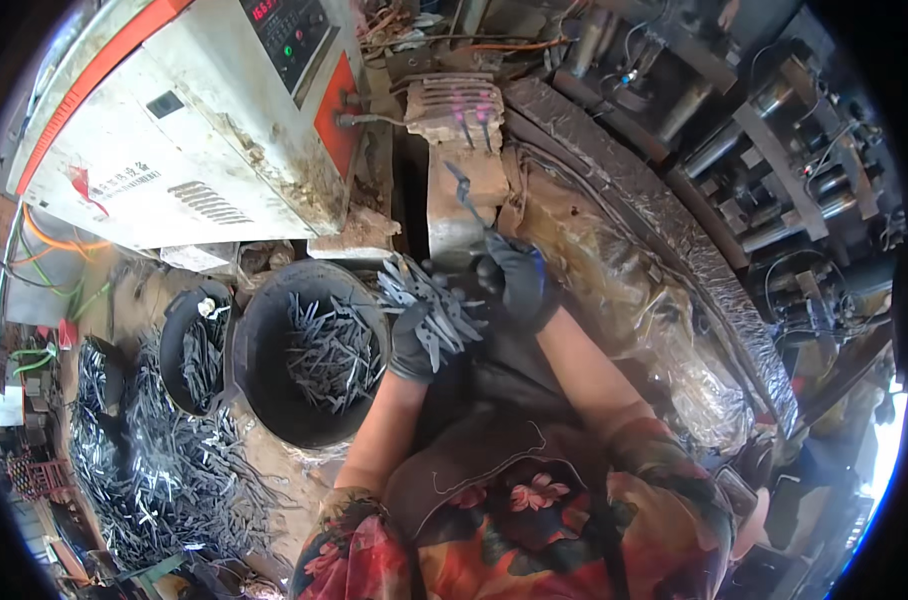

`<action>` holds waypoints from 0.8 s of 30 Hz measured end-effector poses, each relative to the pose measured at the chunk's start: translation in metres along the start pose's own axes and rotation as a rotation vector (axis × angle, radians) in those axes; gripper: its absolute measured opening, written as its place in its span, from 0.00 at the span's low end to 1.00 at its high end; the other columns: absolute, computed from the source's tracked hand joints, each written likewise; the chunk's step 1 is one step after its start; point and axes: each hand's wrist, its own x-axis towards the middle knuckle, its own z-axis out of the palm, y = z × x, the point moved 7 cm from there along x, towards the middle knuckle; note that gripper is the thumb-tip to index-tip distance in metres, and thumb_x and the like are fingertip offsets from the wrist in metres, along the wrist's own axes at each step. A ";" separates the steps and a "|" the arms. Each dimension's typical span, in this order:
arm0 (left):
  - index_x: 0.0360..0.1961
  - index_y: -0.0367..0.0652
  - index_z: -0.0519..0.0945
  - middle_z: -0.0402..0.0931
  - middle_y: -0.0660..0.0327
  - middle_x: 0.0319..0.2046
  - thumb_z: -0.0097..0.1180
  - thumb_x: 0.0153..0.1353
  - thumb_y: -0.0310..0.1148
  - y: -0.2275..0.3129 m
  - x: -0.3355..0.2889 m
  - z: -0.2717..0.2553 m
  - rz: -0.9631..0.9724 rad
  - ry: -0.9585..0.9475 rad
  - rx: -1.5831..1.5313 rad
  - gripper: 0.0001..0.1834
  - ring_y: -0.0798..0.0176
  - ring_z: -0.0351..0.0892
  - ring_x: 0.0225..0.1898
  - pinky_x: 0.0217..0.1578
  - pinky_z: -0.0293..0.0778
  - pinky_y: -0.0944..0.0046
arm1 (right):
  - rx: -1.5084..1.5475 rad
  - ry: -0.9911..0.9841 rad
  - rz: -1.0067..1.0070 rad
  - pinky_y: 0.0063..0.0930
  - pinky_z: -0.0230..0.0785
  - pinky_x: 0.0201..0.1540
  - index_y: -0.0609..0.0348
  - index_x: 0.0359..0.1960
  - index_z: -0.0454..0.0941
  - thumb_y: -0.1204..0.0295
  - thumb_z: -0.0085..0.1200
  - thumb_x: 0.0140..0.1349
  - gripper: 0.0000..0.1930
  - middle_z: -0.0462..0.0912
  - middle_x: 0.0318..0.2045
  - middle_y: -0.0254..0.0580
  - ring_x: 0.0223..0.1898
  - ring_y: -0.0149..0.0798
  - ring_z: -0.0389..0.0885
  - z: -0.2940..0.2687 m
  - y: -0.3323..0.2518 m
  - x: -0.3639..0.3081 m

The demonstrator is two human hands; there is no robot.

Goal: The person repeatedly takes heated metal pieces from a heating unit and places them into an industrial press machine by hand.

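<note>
My left hand (412,348), in a dark glove, is wrapped round a bunch of flat grey metal blanks (439,308) that fan out past the fingers. Ahead and to the right, my gloved right hand (524,282) pinches one end of a single long metal blank (463,192). That blank points away from me, over a pale brick block (454,185). Beyond its tip stands a heating coil block (456,108), where a few blanks stick out and glow pinkish. The ends inside the coil are hidden.
A large black bucket (242,365) with many loose blanks stands left of my left hand, beside a smaller black bucket (174,330). Heaps of blanks (164,470) cover the floor. A white-and-orange machine cabinet (214,120) rises behind; heavy machinery (764,170) stands right.
</note>
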 end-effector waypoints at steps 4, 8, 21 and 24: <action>0.61 0.51 0.62 0.71 0.56 0.49 0.56 0.51 0.25 0.005 -0.002 0.007 0.017 0.064 0.055 0.34 0.45 0.72 0.52 0.46 0.72 0.33 | 0.043 0.100 -0.063 0.19 0.59 0.18 0.59 0.34 0.79 0.58 0.51 0.64 0.15 0.75 0.14 0.34 0.14 0.28 0.70 0.021 -0.016 0.033; 0.61 0.51 0.62 0.70 0.55 0.50 0.56 0.51 0.25 0.008 -0.003 0.005 -0.009 0.048 0.038 0.34 0.44 0.72 0.51 0.46 0.72 0.33 | 0.087 0.107 -0.060 0.19 0.60 0.18 0.61 0.34 0.79 0.56 0.50 0.65 0.18 0.75 0.15 0.33 0.14 0.26 0.69 0.039 -0.015 0.068; 0.58 0.51 0.63 0.70 0.55 0.49 0.62 0.48 0.28 0.015 -0.008 0.001 0.025 0.137 0.117 0.35 0.46 0.73 0.49 0.45 0.74 0.36 | 0.293 0.035 0.015 0.17 0.67 0.23 0.61 0.33 0.79 0.53 0.48 0.65 0.20 0.78 0.21 0.32 0.19 0.26 0.72 0.070 -0.025 0.129; 0.58 0.51 0.64 0.70 0.57 0.47 0.63 0.47 0.29 0.016 -0.008 0.009 0.027 0.086 0.090 0.35 0.47 0.74 0.48 0.44 0.75 0.36 | 0.319 0.099 0.059 0.10 0.56 0.14 0.63 0.32 0.78 0.51 0.52 0.61 0.23 0.71 0.15 0.26 0.13 0.21 0.63 0.055 -0.016 0.113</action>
